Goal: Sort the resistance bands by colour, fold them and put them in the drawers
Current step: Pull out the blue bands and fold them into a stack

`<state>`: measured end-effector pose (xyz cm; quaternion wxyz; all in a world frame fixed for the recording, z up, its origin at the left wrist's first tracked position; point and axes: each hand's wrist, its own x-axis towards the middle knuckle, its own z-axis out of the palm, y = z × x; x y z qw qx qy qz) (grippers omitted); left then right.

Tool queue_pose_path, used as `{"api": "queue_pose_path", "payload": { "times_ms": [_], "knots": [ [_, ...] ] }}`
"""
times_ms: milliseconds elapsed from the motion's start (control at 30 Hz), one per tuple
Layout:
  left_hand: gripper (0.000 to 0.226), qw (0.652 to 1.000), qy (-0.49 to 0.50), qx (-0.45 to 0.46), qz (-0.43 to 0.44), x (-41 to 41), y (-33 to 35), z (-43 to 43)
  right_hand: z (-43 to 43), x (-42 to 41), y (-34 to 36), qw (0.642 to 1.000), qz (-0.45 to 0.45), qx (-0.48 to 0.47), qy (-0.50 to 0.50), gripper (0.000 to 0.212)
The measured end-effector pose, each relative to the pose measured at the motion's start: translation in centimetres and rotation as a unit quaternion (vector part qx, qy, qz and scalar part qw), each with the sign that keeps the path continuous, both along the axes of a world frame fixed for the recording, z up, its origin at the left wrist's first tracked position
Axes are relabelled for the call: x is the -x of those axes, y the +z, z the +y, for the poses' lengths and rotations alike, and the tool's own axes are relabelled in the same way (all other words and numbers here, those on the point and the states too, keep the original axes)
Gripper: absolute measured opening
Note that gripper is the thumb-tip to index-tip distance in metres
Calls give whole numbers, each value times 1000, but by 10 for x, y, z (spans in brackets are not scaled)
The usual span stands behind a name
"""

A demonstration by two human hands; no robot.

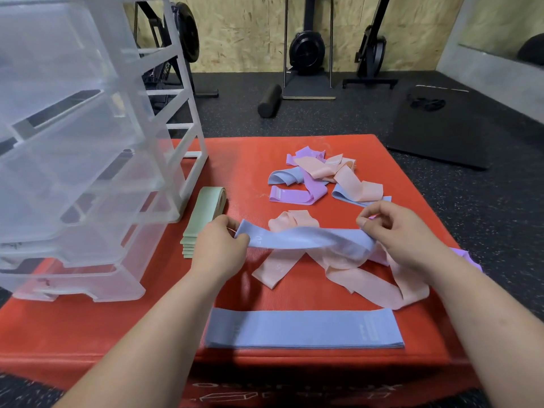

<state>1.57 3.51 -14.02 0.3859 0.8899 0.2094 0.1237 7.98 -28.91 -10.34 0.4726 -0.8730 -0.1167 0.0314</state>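
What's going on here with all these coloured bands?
A person is sorting stretchy bands on a red padded box. The left hand and right hand grip the ends of a blue band, held above loose pink bands. A flat blue stack lies at the near edge, a green stack beside the clear drawers, and a mixed pile farther back.

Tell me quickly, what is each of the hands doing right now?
Left hand: pinches one end of the twisted blue fabric resistance band.
Right hand: pinches its other end.
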Motion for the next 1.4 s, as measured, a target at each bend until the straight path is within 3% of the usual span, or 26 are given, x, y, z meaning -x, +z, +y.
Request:
{"api": "queue_pose_path", "payload": {
  "times_ms": [133,233,367,467,633,833,1033,1100,1400],
  "knots": [
    [10,1000,-10,-6,25,1,-2,-2,-5,2,-8,996,21,83,34,26],
    [12,999,-10,-7,31,1,-2,-3,-6,7,-11,981,-20,181,63,35],
    [11,999,-4,-4,33,1,-2,-2,-9,6,-11,971,-32,210,113,52],
    [10,999,-4,-4,35,1,-2,-2,-12,2,-18,957,-68,259,113,41],
    [12,999,-7,7,40,1,-1,-3,-18,-6,-20,972,-132,187,45,16],
    [17,999,3,47,23,2,1,-1,-22,-4,-9,983,-132,127,22,22],
    [15,998,26,50,4,2,4,-2,-24,0,7,992,-9,-111,52,21],
    [16,999,34,42,1,2,5,-2,-28,-1,9,988,37,-136,62,19],
    [14,999,10,33,38,1,-3,3,-33,0,-5,989,8,120,87,38]
  ]
}}
